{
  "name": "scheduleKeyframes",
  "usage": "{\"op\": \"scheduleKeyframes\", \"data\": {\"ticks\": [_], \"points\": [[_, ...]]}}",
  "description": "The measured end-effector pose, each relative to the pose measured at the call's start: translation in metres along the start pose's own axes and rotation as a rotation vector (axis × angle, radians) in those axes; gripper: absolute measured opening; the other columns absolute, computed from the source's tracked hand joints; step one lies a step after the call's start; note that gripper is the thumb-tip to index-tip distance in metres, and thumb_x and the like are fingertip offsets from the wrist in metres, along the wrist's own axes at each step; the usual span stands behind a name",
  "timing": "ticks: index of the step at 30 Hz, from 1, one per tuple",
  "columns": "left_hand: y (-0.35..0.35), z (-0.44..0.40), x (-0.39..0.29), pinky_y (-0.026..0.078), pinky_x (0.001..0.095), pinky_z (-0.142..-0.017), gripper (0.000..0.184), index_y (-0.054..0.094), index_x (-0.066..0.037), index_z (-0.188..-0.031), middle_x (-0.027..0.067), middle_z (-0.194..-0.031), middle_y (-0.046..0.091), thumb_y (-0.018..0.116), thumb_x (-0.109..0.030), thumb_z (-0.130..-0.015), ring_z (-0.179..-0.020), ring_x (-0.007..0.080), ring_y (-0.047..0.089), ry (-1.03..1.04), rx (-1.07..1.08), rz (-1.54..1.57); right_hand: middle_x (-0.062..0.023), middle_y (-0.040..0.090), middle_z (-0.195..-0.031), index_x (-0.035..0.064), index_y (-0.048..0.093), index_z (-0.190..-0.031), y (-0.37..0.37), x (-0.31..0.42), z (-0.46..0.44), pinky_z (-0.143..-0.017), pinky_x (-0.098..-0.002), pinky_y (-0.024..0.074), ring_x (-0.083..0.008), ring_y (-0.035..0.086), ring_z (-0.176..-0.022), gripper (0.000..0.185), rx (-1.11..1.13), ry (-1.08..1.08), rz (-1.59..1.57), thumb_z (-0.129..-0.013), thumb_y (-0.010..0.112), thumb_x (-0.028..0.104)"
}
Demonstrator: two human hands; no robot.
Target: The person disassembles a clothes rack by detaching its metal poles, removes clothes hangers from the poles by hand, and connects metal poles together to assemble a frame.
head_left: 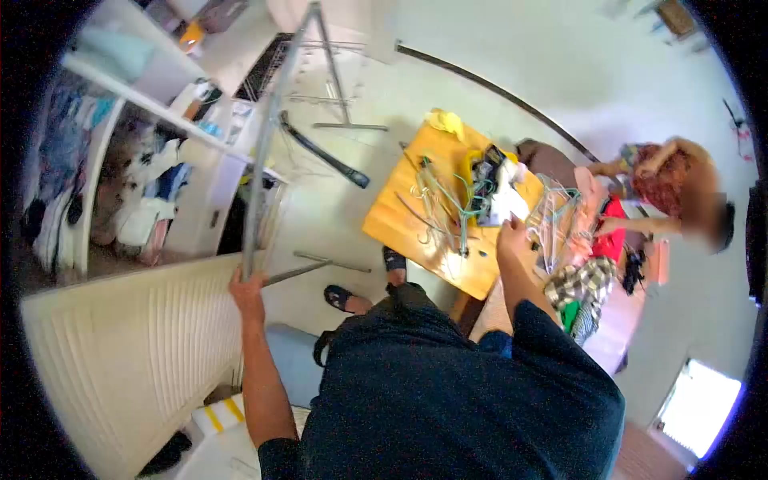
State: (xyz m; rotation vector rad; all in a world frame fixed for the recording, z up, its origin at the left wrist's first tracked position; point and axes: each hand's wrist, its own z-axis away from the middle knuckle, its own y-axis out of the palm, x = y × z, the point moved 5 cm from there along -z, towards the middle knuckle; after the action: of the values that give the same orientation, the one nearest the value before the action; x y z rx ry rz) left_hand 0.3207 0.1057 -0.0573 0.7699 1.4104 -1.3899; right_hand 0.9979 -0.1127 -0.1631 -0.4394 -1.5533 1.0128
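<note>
My left hand is closed round the lower part of a grey metal rack frame, which stands tall at the left. My right hand is at the right edge of the wooden table, against a white cloth; its fingers look pressed together, but what they hold is too small to make out. Left of that hand, several hangers lie in a tangle on the table. A yellow cloth rests at the table's far corner.
Another person is at the right, reaching to a red cloth. Checked clothing and pink cloth lie nearby. Open shelves with clothes stand left. A black curved strip lies on the floor.
</note>
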Motion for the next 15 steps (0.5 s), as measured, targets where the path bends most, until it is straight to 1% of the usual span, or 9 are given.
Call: {"op": "scheduleKeyframes", "data": {"ticks": [1,2,3,4,5,7,9,13,15], "points": [[-0.001,0.001,-0.013,0.05,0.0339,-0.07,0.015,0.065,0.002,-0.085,0.0044,-0.077,0.06,0.069,-0.011,-0.078,-0.072,0.0158,0.055,-0.01,0.027,-0.003,-0.0106,0.072,-0.09,-0.0037,0.069,-0.11,0.011,0.006,0.004,-0.075,-0.0354,0.0541,-0.0208,0.068,-0.083,0.028,0.015,-0.079,-0.109,-0.096,0.066,0.02],[0.008,0.005,-0.034,0.05,0.0347,-0.07,0.016,0.064,0.002,-0.085,0.0046,-0.077,0.059,0.069,-0.011,-0.078,-0.072,0.0161,0.055,-0.022,0.054,-0.005,-0.0096,0.072,-0.088,-0.002,0.07,-0.109,0.027,0.023,0.013,-0.07,-0.0332,0.054,-0.0179,0.067,-0.078,0.026,0.122,-0.042,-0.263,-0.097,0.066,0.021],[0.007,0.011,-0.059,0.05,0.032,-0.069,0.016,0.065,0.001,-0.085,0.004,-0.077,0.059,0.07,-0.011,-0.077,-0.07,0.0137,0.054,0.176,0.085,-0.211,-0.0087,0.071,-0.086,-0.0004,0.071,-0.108,0.04,0.04,0.02,-0.065,-0.031,0.054,-0.015,0.066,-0.073,0.025,0.229,0.001,-0.408,-0.098,0.066,0.022],[0.012,0.016,-0.064,0.047,0.03,-0.064,0.014,0.065,0.0,-0.084,0.0023,-0.075,0.058,0.07,-0.011,-0.076,-0.066,0.0114,0.052,0.008,-0.028,-0.027,-0.0064,0.071,-0.085,0.0002,0.072,-0.106,0.064,0.052,0.018,-0.057,-0.0265,0.051,-0.0105,0.064,-0.069,0.025,0.298,-0.099,-0.415,-0.099,0.067,0.024],[0.009,0.015,-0.062,0.047,0.03,-0.064,0.014,0.065,0.0,-0.084,0.0023,-0.075,0.058,0.07,-0.011,-0.076,-0.066,0.0114,0.052,0.009,-0.055,-0.025,-0.0048,0.07,-0.084,0.0,0.072,-0.107,0.066,0.098,0.035,-0.06,-0.027,0.0512,-0.0114,0.063,-0.068,0.027,0.442,0.012,-0.539,-0.099,0.068,0.026],[0.016,0.012,-0.054,0.045,0.0294,-0.059,0.013,0.063,-0.001,-0.082,0.0001,-0.072,0.057,0.069,-0.01,-0.076,-0.065,0.0095,0.051,-0.073,0.057,0.034,-0.0032,0.07,-0.085,-0.0009,0.071,-0.109,0.099,0.167,0.042,-0.066,-0.0258,0.0513,-0.0107,0.064,-0.073,0.029,0.51,-0.337,-0.501,-0.098,0.068,0.026],[0.017,0.015,-0.061,0.042,0.0296,-0.057,0.012,0.061,-0.001,-0.08,-0.001,-0.069,0.056,0.069,-0.01,-0.075,-0.064,0.0094,0.05,-0.089,-0.018,0.174,-0.012,0.074,-0.102,-0.0009,0.067,-0.121,0.116,0.258,0.066,-0.086,-0.0338,0.0552,-0.0207,0.069,-0.094,0.04,0.707,-0.484,-0.409,-0.096,0.071,0.03],[0.016,0.01,-0.055,0.042,0.0294,-0.057,0.012,0.062,0.0,-0.081,-0.0002,-0.068,0.055,0.069,-0.007,-0.074,-0.062,0.0094,0.049,0.016,0.039,-0.028,-0.0187,0.066,-0.129,0.0016,0.056,-0.138,0.132,0.398,0.132,-0.1,-0.0455,0.0515,-0.0345,0.064,-0.118,0.069,0.753,-0.831,-0.215,-0.085,0.08,0.039],[0.018,0.013,-0.058,0.042,0.0291,-0.056,0.013,0.061,0.001,-0.079,-0.0005,-0.067,0.055,0.068,-0.008,-0.074,-0.062,0.0102,0.049,0.003,0.075,-0.069,-0.0219,0.064,-0.131,0.002,0.055,-0.139,0.164,0.423,0.147,-0.103,-0.0482,0.0489,-0.0383,0.061,-0.121,0.073,0.721,-0.892,-0.019,-0.084,0.081,0.041]]}}
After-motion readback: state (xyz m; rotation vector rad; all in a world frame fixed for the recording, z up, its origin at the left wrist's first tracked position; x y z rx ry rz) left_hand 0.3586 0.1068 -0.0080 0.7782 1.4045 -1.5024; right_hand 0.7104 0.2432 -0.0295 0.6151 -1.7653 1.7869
